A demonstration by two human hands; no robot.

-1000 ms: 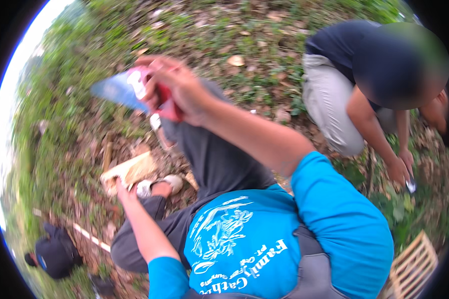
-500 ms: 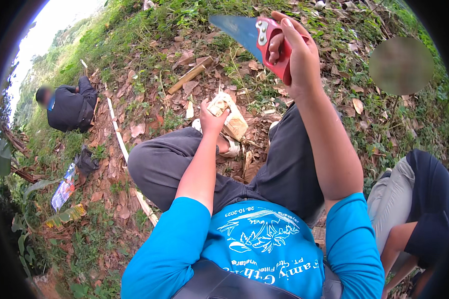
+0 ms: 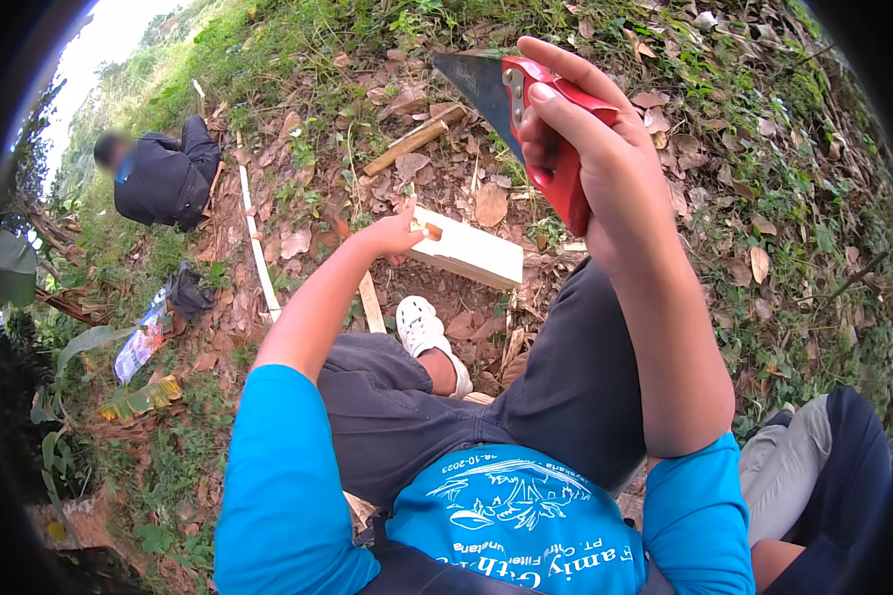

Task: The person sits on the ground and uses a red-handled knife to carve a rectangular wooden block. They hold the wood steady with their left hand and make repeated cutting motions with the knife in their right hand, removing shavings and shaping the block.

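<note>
My right hand point(image 3: 605, 149), raised in front of me, is wrapped around the red handle of a handsaw point(image 3: 558, 188). The saw's dark blade points up and to the left, away from the wood. Lower down, my left hand point(image 3: 395, 236) grips the left end of a pale wooden block point(image 3: 474, 254), fingers over its top and edge. A small notch or hole shows in the block near my fingers. The block sits lengthwise above the leaf-covered ground, just beyond my white shoe point(image 3: 423, 325); what supports it underneath is hidden.
A short wood piece point(image 3: 414, 141) lies among leaves beyond the block. A long pale strip point(image 3: 258, 243) runs along the left. One person point(image 3: 169, 178) crouches far left; another person's legs point(image 3: 794, 456) are at right. A black bag point(image 3: 189, 292) lies left.
The wooden block has turned to lie more crosswise, with my left hand shifted left to its end. The saw has moved slightly down and right. My left knee has lowered, exposing the white shoe.
</note>
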